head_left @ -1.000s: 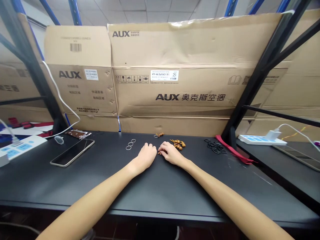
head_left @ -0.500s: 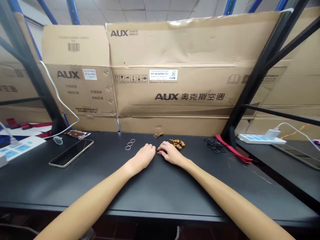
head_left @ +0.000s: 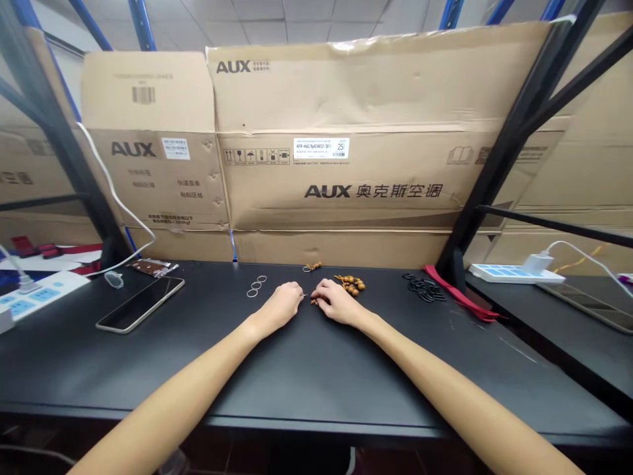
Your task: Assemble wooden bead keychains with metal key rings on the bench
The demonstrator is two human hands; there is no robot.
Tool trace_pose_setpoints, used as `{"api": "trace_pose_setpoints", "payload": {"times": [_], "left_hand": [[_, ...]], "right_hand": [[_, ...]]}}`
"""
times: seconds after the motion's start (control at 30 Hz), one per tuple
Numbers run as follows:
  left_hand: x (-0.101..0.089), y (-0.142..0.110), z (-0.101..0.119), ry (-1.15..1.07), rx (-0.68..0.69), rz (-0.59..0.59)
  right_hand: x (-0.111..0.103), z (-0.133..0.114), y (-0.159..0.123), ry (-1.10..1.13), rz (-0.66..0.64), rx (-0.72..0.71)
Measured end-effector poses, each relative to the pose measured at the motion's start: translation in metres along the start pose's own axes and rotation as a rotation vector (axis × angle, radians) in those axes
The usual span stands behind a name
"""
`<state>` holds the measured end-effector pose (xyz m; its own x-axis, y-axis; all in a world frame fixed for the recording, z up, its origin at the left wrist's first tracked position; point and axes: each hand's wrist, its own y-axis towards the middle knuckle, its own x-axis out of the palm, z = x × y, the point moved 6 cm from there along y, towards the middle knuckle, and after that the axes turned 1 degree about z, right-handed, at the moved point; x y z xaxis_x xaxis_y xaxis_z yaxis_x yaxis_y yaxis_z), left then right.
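My left hand (head_left: 283, 303) is closed in a pinch above the table, a thin metal ring (head_left: 305, 295) showing at its fingertips. A short gap to the right, my right hand (head_left: 336, 302) pinches a small brown gourd-shaped pendant (head_left: 314, 301), mostly covered by the fingers. Behind that hand lies a pile of brown gourd pendants (head_left: 352, 286) with tan cords. Farther back sits a silver ring with a brown pendant (head_left: 312, 267) beside it. Three silver key rings (head_left: 256, 285) lie in a slanted row left of my left hand.
Black oval loops (head_left: 424, 288) and a red strap (head_left: 462, 297) lie at the right by a black post. At the left are a phone (head_left: 141, 303), a brown packet (head_left: 152, 266) and a white power strip (head_left: 44, 295). Cardboard (head_left: 336, 165) walls the table's back edge.
My left hand has moved slightly left, away from my right hand, and the ring at its fingertips now shows. My right hand stays nearly in place.
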<state>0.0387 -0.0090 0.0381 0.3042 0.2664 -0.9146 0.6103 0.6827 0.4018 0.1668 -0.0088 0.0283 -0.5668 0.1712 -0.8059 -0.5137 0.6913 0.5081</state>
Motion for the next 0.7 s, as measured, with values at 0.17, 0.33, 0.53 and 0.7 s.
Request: {"api": "trace_pose_setpoints", "payload": {"times": [0.17, 0.33, 0.53, 0.7], "left_hand": [[-0.005, 0.001, 0.004, -0.058, -0.021, 0.028], [-0.009, 0.001, 0.003, -0.126, -0.053, 0.058], [-0.014, 0.001, -0.001, -0.297, -0.157, 0.087], [-0.014, 0.001, -0.006, -0.400, -0.212, 0.060]], "right_hand": [[-0.005, -0.003, 0.000, -0.119, 0.000, -0.025], [-0.008, -0.005, 0.001, -0.169, 0.016, -0.016], [-0.005, 0.011, 0.002, 0.225, 0.113, 0.201], [0.003, 0.020, 0.003, 0.443, 0.099, 0.317]]}}
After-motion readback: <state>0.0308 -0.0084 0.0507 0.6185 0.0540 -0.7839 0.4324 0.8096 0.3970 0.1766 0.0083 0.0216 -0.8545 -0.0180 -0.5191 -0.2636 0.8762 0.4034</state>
